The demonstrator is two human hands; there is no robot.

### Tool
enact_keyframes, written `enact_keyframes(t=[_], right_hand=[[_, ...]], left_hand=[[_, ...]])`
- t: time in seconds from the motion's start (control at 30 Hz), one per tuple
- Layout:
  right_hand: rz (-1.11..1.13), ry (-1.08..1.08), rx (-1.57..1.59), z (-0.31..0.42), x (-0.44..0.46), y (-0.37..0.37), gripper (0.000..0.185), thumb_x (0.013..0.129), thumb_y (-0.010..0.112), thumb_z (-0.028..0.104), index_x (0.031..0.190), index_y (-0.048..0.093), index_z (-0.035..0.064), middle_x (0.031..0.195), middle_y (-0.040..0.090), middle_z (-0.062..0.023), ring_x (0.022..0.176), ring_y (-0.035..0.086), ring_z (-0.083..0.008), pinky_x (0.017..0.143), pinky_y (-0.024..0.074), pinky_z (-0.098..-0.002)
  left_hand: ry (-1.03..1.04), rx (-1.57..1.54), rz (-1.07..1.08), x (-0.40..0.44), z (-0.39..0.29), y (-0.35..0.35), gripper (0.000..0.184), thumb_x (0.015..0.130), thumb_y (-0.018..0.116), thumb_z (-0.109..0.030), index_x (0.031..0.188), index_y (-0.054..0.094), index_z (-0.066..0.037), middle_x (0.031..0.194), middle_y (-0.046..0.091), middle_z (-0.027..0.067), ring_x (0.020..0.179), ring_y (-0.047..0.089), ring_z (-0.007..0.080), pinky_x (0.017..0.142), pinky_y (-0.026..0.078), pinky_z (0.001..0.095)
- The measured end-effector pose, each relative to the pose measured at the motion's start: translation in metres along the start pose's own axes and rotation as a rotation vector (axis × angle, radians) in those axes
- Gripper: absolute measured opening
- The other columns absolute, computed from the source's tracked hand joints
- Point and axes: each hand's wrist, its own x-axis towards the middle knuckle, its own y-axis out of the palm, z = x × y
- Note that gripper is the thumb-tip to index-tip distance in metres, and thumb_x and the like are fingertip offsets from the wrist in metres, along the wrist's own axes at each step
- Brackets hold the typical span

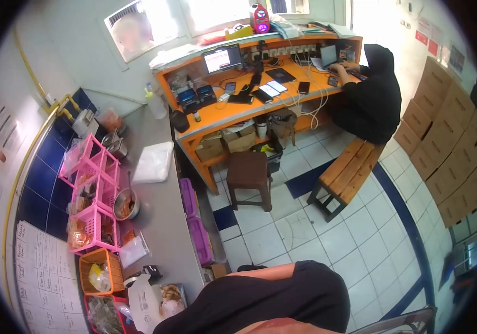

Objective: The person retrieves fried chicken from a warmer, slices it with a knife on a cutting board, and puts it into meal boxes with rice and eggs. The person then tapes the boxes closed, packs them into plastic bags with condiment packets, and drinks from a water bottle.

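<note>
Neither of my hands shows. Along the bottom edge lies black clothing (pixel 283 300), with a strip of bare skin (pixel 272 273) beside it; whose limb it is I cannot make out. Close to the clothing, on the steel counter (pixel 163 222), stands an open white box (pixel 144 300) next to a clear pack of brownish food (pixel 171 298). Farther along the counter are a metal bowl (pixel 126 205) with a spoon and food in it, a plastic pouch (pixel 134 249) and a stack of white plastic bags (pixel 154 162).
Pink baskets (pixel 95 220) and an orange basket (pixel 100 267) line the wall. A brown stool (pixel 248 175) and wooden bench (pixel 344 167) stand on the tiles. A person in black (pixel 380 100) sits at the orange desk (pixel 316 86) using a laptop (pixel 329 54). Cartons (pixel 444 128) are stacked right.
</note>
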Motion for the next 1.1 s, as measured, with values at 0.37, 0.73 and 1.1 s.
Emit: enact_keyframes(t=[0.37,0.73,1.1], right_hand=[[0.042,0.440,0.166,-0.104,-0.081,0.070,0.038,0.086,0.056,0.031,0.110,0.059,0.0028,0.113,0.060,-0.0122,0.101,0.057,-0.0268,0.087,0.0446,-0.0390],[-0.040,0.743,0.440,-0.163,-0.173,0.139,0.053,0.086,0.051,0.044,0.118,0.057,0.0029,0.121,0.057,-0.0146,0.110,0.054,-0.0306,0.093,0.0424,-0.0432],[-0.525,1.021,0.539,-0.189,-0.226,0.104,0.068,0.086,0.045,0.058,0.126,0.055,0.0030,0.129,0.054,-0.0170,0.120,0.050,-0.0343,0.099,0.0403,-0.0475]], left_hand=[[0.289,-0.009,-0.205,-0.001,-0.074,-0.095,0.031,0.083,0.057,-0.017,0.107,0.059,0.002,0.099,0.057,0.0139,0.086,0.054,0.0252,0.076,0.044,0.0389],[0.398,0.037,-0.497,-0.007,-0.109,-0.226,0.027,0.084,0.057,-0.014,0.105,0.059,0.003,0.094,0.058,0.0130,0.080,0.055,0.0235,0.071,0.046,0.0363],[0.273,0.156,-0.259,0.003,-0.012,-0.454,0.029,0.085,0.061,-0.011,0.108,0.061,0.006,0.089,0.061,0.0119,0.074,0.056,0.0196,0.064,0.048,0.0312]])
